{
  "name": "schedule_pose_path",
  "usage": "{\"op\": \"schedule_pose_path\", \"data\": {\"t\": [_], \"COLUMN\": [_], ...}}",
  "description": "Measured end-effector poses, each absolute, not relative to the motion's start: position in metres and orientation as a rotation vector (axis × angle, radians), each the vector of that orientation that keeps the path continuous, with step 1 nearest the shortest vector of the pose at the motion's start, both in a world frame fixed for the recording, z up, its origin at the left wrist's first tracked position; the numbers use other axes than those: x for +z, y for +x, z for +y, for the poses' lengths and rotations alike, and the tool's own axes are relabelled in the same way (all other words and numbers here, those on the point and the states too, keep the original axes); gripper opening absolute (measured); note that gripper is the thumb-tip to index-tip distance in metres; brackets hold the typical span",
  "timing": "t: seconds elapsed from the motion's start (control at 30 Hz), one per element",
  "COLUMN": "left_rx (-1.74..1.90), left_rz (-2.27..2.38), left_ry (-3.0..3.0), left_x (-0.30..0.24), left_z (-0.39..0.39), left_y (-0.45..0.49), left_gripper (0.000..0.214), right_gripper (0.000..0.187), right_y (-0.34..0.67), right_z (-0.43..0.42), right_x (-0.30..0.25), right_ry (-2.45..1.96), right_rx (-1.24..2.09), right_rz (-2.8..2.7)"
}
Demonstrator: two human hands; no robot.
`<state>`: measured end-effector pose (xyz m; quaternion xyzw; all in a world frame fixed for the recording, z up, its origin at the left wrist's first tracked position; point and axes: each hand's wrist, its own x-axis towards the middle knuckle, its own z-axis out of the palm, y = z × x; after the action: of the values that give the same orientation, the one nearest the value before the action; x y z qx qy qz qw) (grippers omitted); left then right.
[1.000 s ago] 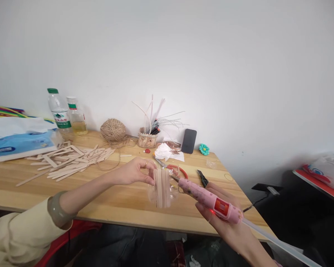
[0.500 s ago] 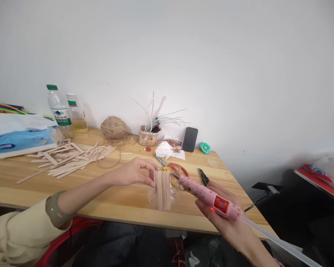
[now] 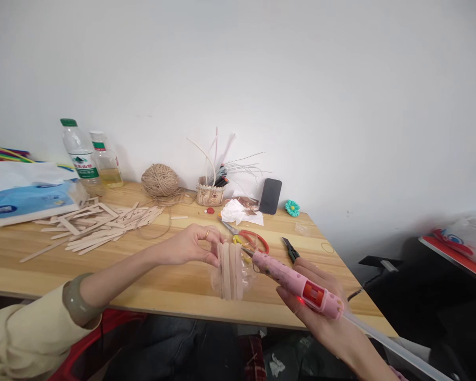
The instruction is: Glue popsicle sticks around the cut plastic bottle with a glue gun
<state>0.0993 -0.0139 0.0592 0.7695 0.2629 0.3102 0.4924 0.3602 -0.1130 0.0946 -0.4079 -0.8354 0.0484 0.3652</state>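
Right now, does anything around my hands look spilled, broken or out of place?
Nothing obviously spilled or broken. The loose wooden sticks beside the blue tissue pack look untidy, strewn at odd angles, whereas the held sticks in your left hand run side by side.

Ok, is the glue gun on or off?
On, it seems: a red light glows at the side of the glue gun, next to the right hand. Whether it is hot, I cannot tell.

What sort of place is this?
It looks like a crafting spot, perhaps at home: a pile of wooden sticks, a ball of twine, and a pink glue gun in the right hand.
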Motion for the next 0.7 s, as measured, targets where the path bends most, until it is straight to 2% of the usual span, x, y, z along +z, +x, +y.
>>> {"op": "schedule_pose_path", "data": {"t": [0.2, 0.5, 0.63, 0.7], "left_rx": [0.773, 1.013, 1.110, 1.119], "left_rz": [0.593, 0.445, 0.388, 0.389], "left_ry": [1.892, 2.185, 2.269, 2.265], "left_x": [0.061, 0.067, 0.072, 0.073], "left_z": [-0.016, -0.020, -0.023, -0.024], "left_y": [0.100, 0.098, 0.097, 0.097], "left_gripper": [0.022, 0.012, 0.009, 0.009], "right_gripper": [0.010, 0.013, 0.008, 0.014], "right_y": [0.356, 0.367, 0.370, 0.371], "right_z": [-0.113, -0.112, -0.113, -0.113], "right_x": [0.099, 0.081, 0.078, 0.080], "right_ry": [-0.988, -0.940, -0.888, -0.875], "right_rx": [0.088, -0.052, -0.108, -0.079], "right_rz": [-2.146, -2.232, -2.262, -2.298]}}
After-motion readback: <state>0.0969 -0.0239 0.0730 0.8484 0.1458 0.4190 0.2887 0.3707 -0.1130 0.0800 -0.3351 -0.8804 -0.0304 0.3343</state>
